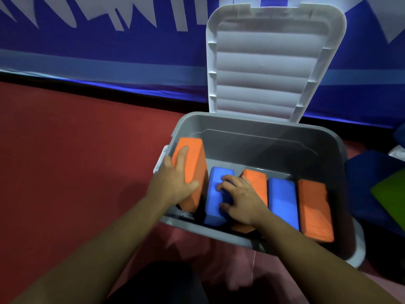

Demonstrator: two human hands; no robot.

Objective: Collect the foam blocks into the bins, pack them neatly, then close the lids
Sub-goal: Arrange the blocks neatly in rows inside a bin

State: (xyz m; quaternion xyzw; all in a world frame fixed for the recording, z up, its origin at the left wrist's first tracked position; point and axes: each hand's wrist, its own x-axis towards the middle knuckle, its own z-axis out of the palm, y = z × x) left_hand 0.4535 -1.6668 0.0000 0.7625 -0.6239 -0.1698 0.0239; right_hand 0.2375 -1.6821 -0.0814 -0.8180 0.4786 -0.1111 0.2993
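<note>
A grey bin (241, 122) is set on the red floor (76, 161), its white lid (260, 69) stood upright at the far side against a blue banner (109, 47). Five foam blocks are packed along the near wall. The tilted orange block (195, 163) at the left end is pressed by the left hand (175, 178), its fingers (183, 151) laid straight and released along the face. The blue block (214, 205) beside it is grasped by the right hand (241, 198) with curled fingers (228, 178). The middle orange block (256, 181) is partly hidden behind that hand. To the right are a second blue block (282, 200) and a right orange block (314, 211). A dark blue pad (372, 172) and a green piece (390, 189) are seen just right of the bin.
</note>
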